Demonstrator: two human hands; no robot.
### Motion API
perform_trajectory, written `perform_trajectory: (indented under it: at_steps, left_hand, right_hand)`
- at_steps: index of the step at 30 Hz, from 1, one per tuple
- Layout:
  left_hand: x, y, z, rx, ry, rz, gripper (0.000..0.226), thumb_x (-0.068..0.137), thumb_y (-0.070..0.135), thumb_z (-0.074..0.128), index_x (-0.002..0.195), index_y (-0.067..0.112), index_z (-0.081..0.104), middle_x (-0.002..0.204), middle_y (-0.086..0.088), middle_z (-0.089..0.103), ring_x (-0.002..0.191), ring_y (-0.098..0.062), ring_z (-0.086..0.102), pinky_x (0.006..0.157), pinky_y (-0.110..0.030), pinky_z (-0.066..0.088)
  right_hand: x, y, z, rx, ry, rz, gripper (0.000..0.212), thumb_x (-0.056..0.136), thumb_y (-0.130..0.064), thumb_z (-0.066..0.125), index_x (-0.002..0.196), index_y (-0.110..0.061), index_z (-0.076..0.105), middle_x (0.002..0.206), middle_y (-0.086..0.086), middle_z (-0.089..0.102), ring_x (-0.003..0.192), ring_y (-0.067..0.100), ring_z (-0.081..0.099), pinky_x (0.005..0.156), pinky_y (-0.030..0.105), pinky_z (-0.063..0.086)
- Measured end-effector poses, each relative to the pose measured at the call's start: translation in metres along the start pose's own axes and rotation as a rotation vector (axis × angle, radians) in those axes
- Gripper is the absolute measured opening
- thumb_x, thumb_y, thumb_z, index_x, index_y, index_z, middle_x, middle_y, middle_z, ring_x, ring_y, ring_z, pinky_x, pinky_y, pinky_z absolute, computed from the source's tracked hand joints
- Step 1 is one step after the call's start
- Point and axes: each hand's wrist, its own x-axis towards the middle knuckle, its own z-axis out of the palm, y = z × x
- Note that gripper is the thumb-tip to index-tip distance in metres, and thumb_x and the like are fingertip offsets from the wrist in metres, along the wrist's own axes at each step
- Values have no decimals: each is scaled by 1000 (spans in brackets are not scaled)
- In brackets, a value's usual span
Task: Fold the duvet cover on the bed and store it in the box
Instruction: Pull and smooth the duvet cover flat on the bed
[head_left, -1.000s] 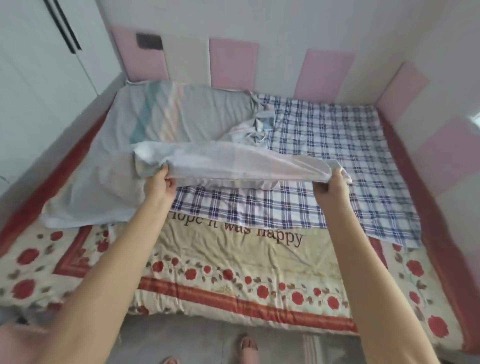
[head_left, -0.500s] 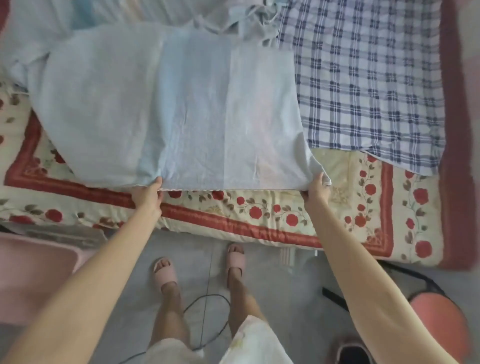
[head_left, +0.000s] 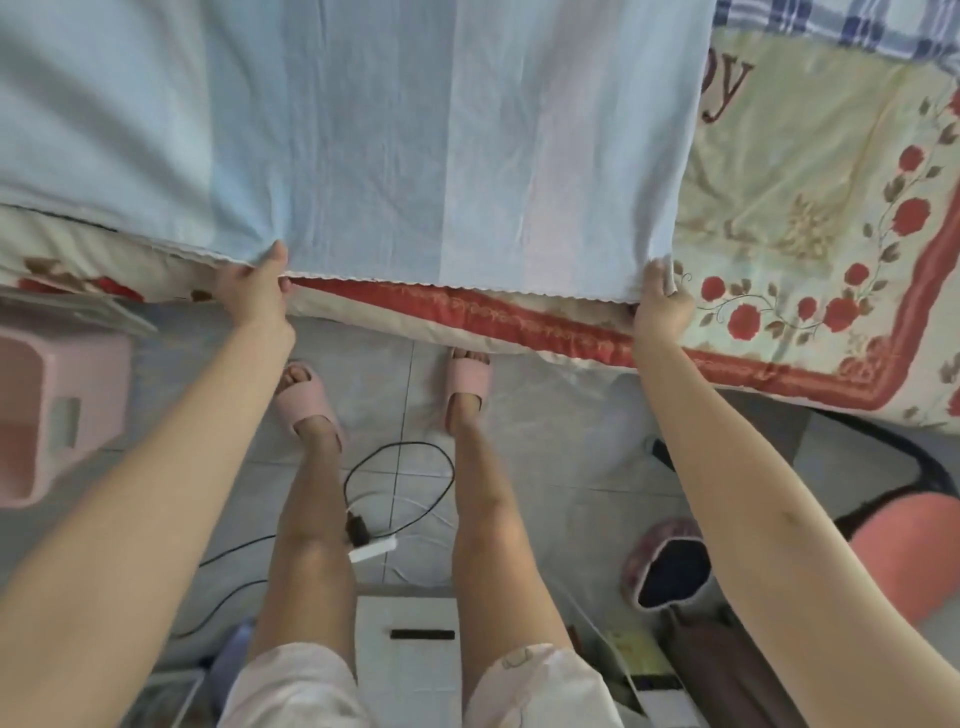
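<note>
We see the bed (head_left: 810, 171) filling the upper part of the view, its cream quilt printed with red roses and a red border, and a strip of blue plaid sheet (head_left: 831, 26) at the far top right. Spread over most of it lies the duvet cover (head_left: 363, 130), pale blue with faint lighter stripes, its scalloped near edge pulled to the edge of the mattress. Below the bed we see grey floor tiles, a pink plastic stool (head_left: 57, 410) at the left, and a black cable (head_left: 400, 483) looping to a white power strip between the person's legs, with pink slippers (head_left: 467, 379) on the feet.

The left hand (head_left: 254, 299) grips the near edge of the cover partway along, fingers curled together with cloth bunched over them, thumb (head_left: 278, 254) pressing on top. The right hand (head_left: 662, 301) holds the near right corner, fingers (head_left: 660, 275) closed tight around a fold of the fabric. Both arms reach straight forward, well apart, with the edge stretched between them.

We cannot pick out the storage box with certainty.
</note>
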Motion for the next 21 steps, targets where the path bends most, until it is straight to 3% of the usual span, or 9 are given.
perform_trajectory:
  at_steps: [4,7,9,10,11,13,15,18,21]
  left_hand:
    - [-19,-18,-4,4,28,-38,26,81,5,71,70,17,51,75,2,59,52,-3,47,50,-15,40]
    - [-30,-25,2,-18,58,-76,26,83,7,71,71,17,50,73,4,55,58,-4,48,52,-13,42]
    - [-33,-25,7,-16,52,-102,22,83,13,71,76,19,51,77,6,55,64,-3,49,57,-13,43]
    - [-34,-22,8,-19,45,-121,21,82,17,72,79,20,52,80,6,54,65,-4,49,58,-14,43]
    - [-34,-19,7,-40,41,-137,20,82,21,73,83,20,53,83,6,55,67,-4,49,60,-15,44]
    - [-33,-11,4,-97,40,-163,21,81,24,73,93,21,56,94,5,59,80,-8,55,72,-19,49]
    - [-28,2,1,-223,6,-162,21,84,22,70,102,20,58,102,3,64,95,-13,62,82,-24,52]
    - [-12,27,-13,-373,-98,-143,21,91,18,60,112,13,55,95,2,67,88,-15,65,71,-26,54]
    - [12,55,-40,-530,-156,-179,12,94,8,47,88,12,58,68,2,68,76,-16,62,67,-26,51]
  right_hand:
    - [4,9,-8,-86,69,-69,42,96,-39,51,60,-28,32,54,-8,30,38,2,23,36,13,21]
    - [3,10,-12,-107,97,-10,41,95,-40,53,63,-21,37,57,-6,36,49,9,34,51,23,32]
    - [-1,3,-8,-170,177,-2,24,90,-40,60,87,-17,52,79,-4,55,74,15,53,72,32,43]
    - [-3,-2,-3,-241,263,-40,32,87,-39,65,105,-16,53,100,-2,58,95,18,55,87,34,42]
    - [-11,-7,4,-347,338,-127,45,84,-38,68,118,-15,49,116,1,54,110,21,50,96,34,36]
    - [-35,-17,24,-523,323,-450,51,83,-33,68,125,-13,46,123,8,46,116,24,42,99,36,29]
    - [-67,-24,55,-626,100,-822,46,81,-28,66,122,-15,49,117,8,47,109,24,43,94,37,31]
    - [-126,-33,116,-701,-569,-998,53,84,-26,66,131,-19,44,118,5,48,109,22,47,92,34,37]
    - [-180,-34,183,-1041,-829,-1273,70,82,-34,68,141,-21,34,131,6,40,120,25,40,99,35,33]
